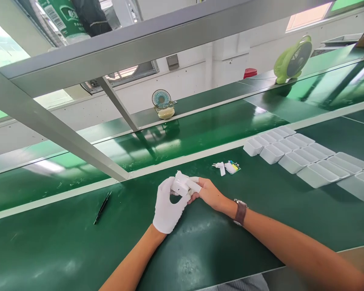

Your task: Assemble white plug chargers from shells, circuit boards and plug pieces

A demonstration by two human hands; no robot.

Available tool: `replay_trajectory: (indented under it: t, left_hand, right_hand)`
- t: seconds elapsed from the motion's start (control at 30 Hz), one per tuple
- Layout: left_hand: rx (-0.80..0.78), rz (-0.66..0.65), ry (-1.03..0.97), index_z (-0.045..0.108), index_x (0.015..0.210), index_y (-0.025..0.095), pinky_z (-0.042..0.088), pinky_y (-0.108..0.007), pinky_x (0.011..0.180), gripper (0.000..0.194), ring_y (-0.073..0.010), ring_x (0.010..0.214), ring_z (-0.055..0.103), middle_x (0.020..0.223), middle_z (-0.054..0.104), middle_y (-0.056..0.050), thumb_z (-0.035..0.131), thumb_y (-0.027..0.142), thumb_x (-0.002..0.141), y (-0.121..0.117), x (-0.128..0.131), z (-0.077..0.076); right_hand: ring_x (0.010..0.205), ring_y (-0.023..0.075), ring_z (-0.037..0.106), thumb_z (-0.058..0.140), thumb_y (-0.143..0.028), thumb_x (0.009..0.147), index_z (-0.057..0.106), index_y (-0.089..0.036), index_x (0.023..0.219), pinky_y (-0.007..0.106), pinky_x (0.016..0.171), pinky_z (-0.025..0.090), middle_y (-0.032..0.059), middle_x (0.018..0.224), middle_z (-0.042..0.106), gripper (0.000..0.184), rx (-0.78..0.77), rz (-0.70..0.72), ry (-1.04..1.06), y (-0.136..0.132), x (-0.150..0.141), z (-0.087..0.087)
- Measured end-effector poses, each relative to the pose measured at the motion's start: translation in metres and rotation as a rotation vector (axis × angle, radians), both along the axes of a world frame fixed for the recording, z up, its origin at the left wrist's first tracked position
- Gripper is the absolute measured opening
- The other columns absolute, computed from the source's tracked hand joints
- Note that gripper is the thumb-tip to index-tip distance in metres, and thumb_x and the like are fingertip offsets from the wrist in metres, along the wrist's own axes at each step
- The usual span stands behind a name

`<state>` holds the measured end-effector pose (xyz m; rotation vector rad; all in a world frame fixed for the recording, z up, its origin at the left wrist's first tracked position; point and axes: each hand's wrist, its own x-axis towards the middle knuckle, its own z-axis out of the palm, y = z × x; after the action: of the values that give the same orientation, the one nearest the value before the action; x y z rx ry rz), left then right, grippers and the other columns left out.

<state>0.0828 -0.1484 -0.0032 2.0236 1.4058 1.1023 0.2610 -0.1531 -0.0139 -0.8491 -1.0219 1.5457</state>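
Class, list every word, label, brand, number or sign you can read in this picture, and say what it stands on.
Nothing can be read with certainty.
Green label, top left: white lettering, partly cut off and too unclear to quote.
Barcode on that label: any digits are too small.
Green fan: pale lettering on its front, too blurred.
White piece in the hands: no readable text.

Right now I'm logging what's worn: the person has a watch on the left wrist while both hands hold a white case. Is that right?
Not quite: the head view shows the watch on the right wrist. The left hand and right hand do hold the white case.
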Motion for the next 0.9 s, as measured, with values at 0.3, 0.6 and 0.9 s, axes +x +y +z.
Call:
replay_trajectory:
  t: [0.3,0.6,0.9]
  left_hand:
    - [0.064,-0.107,0.013,0.051,0.138,0.030,0.060,-0.035,0.088,0.067,-0.0233,0.113,0.061,0.134,0.055,-0.009,0.081,0.024,0.078,-0.005,-0.014,-0.002]
    - [-0.010,-0.162,0.011,0.053,0.137,0.029,0.059,-0.037,0.089,0.066,-0.0236,0.112,0.060,0.133,0.056,-0.010,0.081,0.026,0.078,-0.004,-0.017,0.000]
    - [0.056,-0.177,-0.015,0.052,0.137,0.028,0.057,-0.041,0.095,0.061,-0.0222,0.108,0.063,0.134,0.057,-0.009,0.076,0.026,0.082,-0.004,-0.020,0.002]
  right_hand:
    - [0.058,0.0166,0.070,0.055,-0.065,0.094,0.070,-0.014,0.104,0.030,0.060,0.059,0.0069,0.081,0.074,0.054,0.030,0.130,-0.207,-0.007,0.001,0.004]
    - [0.057,0.0170,0.070,0.051,-0.065,0.096,0.069,-0.014,0.098,0.030,0.061,0.059,0.0058,0.074,0.073,0.054,-0.002,0.135,-0.285,-0.008,-0.002,0.009]
    - [0.062,0.0163,0.070,0.051,-0.059,0.098,0.068,-0.015,0.117,0.032,0.063,0.060,0.0080,0.091,0.075,0.050,0.037,0.076,-0.305,-0.008,-0.003,0.002]
